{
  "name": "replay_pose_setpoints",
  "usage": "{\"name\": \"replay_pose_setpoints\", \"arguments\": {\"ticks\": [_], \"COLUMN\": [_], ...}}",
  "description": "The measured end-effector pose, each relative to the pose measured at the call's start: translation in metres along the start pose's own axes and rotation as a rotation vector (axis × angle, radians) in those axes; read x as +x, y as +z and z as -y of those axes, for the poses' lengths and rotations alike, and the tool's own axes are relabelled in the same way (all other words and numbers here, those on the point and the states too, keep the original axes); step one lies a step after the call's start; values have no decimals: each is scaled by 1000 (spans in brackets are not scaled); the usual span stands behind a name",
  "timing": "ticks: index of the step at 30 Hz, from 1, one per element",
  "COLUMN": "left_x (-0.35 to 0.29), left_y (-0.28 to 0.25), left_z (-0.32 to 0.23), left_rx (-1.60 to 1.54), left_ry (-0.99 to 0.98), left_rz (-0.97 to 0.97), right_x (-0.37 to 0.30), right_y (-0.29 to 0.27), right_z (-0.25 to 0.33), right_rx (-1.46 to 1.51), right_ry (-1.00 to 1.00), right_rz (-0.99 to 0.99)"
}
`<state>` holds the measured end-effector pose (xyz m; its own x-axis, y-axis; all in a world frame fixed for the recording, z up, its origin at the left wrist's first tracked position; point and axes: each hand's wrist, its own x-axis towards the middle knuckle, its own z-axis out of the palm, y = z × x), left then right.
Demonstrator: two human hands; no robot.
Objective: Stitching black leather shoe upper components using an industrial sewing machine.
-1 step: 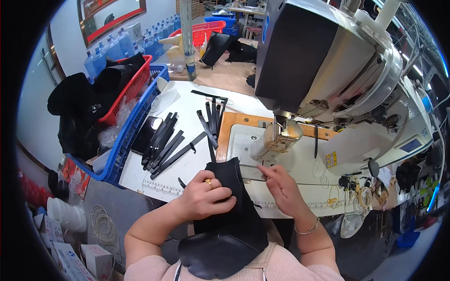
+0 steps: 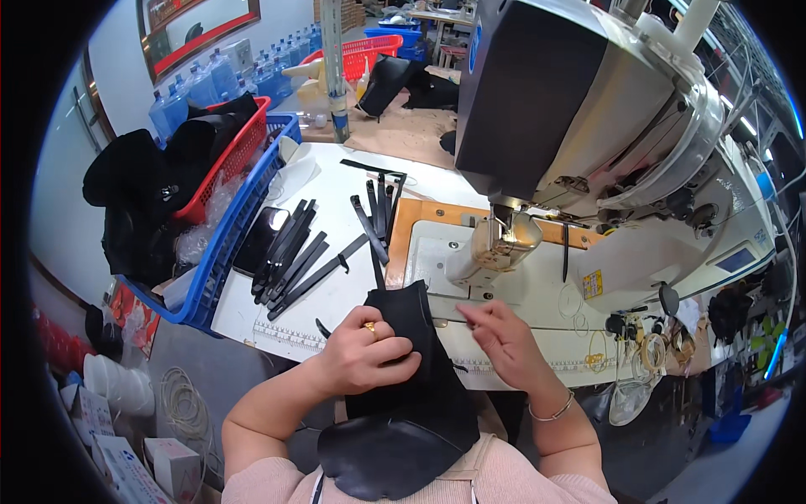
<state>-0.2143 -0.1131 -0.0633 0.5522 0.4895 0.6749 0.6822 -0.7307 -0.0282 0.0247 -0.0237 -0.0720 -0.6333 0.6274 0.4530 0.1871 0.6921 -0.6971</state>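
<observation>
My left hand [image 2: 367, 351], with a gold ring on one finger, is closed on the upper part of a black fabric piece [image 2: 430, 382]. The piece hangs from the table edge down to my lap, where it ends in a smooth, rounded, leather-like flap [image 2: 382, 460]. A narrow black strap runs up from its top edge over the table. To the right, apart from the piece, my right hand [image 2: 506, 343] is raised over the table edge with fingers curled and thumb and forefinger together. Whatever may be between those fingertips is too small to make out.
A sewing machine [image 2: 533, 109] stands over the table, its post [image 2: 491, 252] just ahead of my hands. Black straps [image 2: 290, 256] lie in a pile beside a phone [image 2: 263, 239]. At left, a blue basket [image 2: 227, 256] and a red basket [image 2: 220, 168] hold black pieces.
My right hand has shifted slightly left and down. My left hand keeps its hold on the black fabric piece.
</observation>
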Motion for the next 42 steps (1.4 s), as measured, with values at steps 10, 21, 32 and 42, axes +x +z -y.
{"name": "replay_pose_setpoints", "arguments": {"ticks": [10,21,32,42], "left_x": [-2,-4,-25,-1], "left_y": [3,4,32,74], "left_z": [-6,-5,65,49], "left_rx": [58,15,-1606,-2226], "left_ry": [26,-25,-662,-894], "left_rz": [-27,-52,-641,-995], "right_x": [10,19,-1,39], "right_y": [5,9,50,23], "right_z": [22,25,-56,-30], "right_rx": [-94,-58,597,370], "right_ry": [-25,-6,403,108], "right_rz": [101,95,-184,139]}}
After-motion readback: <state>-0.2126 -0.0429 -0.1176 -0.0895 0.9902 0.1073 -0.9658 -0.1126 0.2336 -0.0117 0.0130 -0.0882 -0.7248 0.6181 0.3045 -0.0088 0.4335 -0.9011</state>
